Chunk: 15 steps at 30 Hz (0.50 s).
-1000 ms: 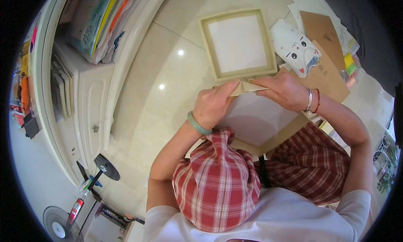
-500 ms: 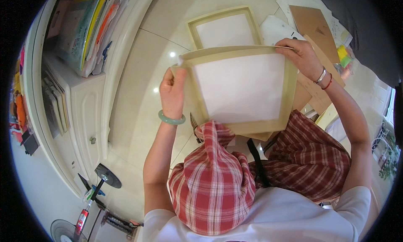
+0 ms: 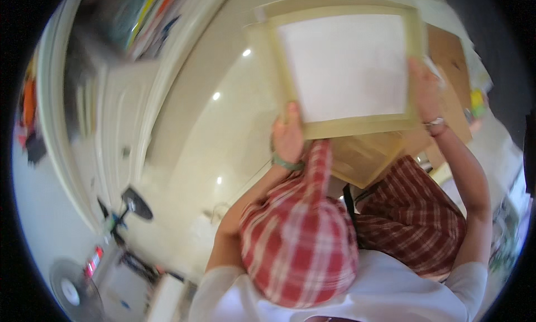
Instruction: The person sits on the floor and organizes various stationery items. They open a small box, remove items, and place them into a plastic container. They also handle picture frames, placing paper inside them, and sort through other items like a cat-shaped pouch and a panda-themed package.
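A: What container is being handled?
B: A shallow, pale yellow-green, straight-walled tray [image 3: 357, 127], held up above the glossy cream-tiled floor [image 3: 190, 149], in front of the person.
A: Anything in it?
B: A smooth white rectangular sheet [image 3: 346, 65] lies inside, covering its base.
A: And the left hand [image 3: 287, 137]?
B: It grasps the tray near its lower-left corner, thumb up along the wall; the other fingers are hard to make out.
A: The right hand [image 3: 426, 93]?
B: Partly curled, it holds the tray's right side, though blur hides the exact finger placement.
A: What shows below the tray's lower edge?
B: A yellowish-tan, straight-edged piece [image 3: 365, 160]; I can't tell whether it's another container.
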{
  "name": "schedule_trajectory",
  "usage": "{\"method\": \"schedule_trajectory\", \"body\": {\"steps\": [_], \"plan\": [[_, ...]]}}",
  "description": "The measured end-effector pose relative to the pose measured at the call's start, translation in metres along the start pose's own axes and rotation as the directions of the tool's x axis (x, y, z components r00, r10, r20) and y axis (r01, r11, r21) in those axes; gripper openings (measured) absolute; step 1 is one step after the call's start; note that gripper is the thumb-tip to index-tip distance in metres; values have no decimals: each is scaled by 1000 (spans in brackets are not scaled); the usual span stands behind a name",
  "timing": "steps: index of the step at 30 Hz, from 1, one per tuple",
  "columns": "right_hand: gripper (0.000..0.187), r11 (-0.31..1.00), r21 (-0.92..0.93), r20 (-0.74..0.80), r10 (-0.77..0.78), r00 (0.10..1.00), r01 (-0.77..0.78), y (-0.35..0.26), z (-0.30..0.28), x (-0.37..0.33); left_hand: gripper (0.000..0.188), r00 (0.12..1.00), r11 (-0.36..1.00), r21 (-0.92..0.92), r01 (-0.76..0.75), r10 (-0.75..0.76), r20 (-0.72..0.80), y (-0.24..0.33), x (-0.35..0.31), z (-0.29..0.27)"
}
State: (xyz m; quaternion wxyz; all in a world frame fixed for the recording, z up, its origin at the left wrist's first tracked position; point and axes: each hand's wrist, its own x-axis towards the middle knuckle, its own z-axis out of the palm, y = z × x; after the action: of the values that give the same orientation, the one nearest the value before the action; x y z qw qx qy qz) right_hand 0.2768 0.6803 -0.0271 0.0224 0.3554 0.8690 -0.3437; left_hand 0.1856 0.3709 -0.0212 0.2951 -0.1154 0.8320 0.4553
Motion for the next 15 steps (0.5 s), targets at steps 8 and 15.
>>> {"method": "schedule_trajectory", "body": {"steps": [8, 15], "plan": [[47, 998, 40, 168, -62, 984, 56, 46, 19, 54, 35, 993, 929, -358, -90, 113, 42, -61, -18, -38], [52, 994, 24, 181, -105, 978, 103, 32, 9, 65, 78, 419, 671, 344, 657, 55, -906, -288, -71, -251]]}}
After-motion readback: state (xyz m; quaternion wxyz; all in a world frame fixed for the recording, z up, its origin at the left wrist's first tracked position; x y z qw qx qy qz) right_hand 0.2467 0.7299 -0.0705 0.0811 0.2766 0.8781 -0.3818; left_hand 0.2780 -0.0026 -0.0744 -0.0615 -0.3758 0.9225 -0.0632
